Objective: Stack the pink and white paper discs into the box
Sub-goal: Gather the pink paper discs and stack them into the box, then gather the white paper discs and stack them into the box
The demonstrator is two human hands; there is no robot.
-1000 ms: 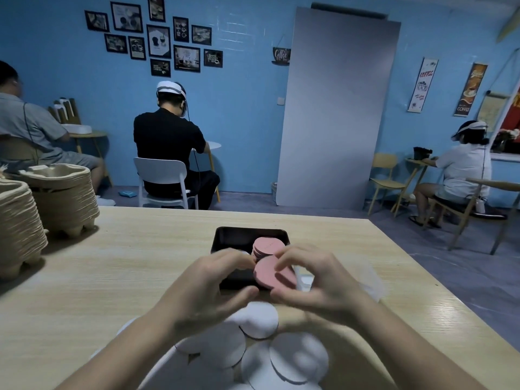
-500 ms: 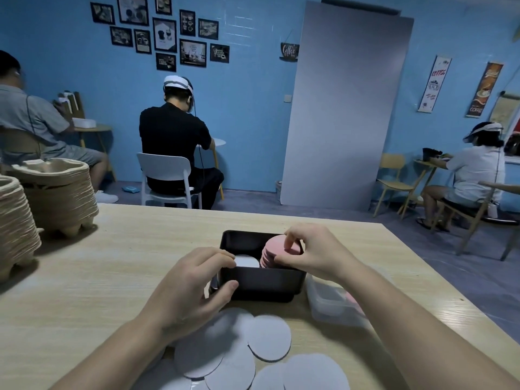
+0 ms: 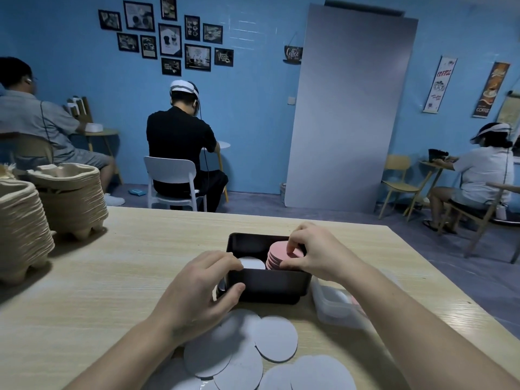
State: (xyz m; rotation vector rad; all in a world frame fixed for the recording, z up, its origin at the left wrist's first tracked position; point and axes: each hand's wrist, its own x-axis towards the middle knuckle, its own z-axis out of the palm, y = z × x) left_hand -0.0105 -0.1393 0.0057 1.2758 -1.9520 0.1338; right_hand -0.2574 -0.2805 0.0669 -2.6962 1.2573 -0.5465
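left hand (image 3: 197, 291) grips black box (image 3: 270, 282) | right hand (image 3: 318, 254) pinches stacked pink discs (image 3: 277, 251); white disc (image 3: 251, 263) beside

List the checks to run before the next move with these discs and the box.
1. Box steadied: left hand grips the black box at its near left corner. Ok.
2. Pink stack inside the box, on its right side. Ok.
3. Right hand clear of the pink stack: its fingers pinch the top disc. Not ok.
4. Stack squared up: partly hidden by the hand. Cannot tell.
5. All white discs boxed: loose white discs lie on the table. Not ok.
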